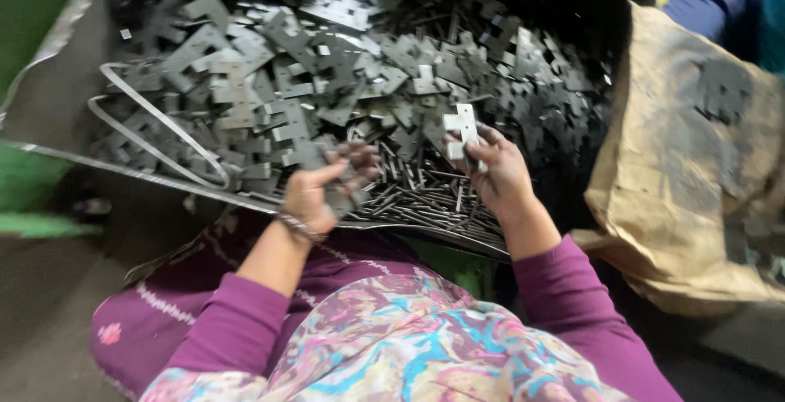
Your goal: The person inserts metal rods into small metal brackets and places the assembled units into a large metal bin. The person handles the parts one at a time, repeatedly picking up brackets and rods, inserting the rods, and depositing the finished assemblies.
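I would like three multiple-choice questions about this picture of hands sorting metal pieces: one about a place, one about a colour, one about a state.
1. Where is the brown sack?
A. Right of the metal pile
B. Left of the pile
C. On the person's lap

2. What colour are the person's sleeves?
A. Green
B. Purple
C. White

3. What is the right hand doing?
A. Lying flat and empty
B. Holding up a pale cross-shaped piece
C. Gripping the sack

Answers:
1 A, the sack stands at the right edge beside the pile.
2 B, both forearms are in purple.
3 B, the cross-shaped piece stands up above its fingers; the left hand holds dark pieces.
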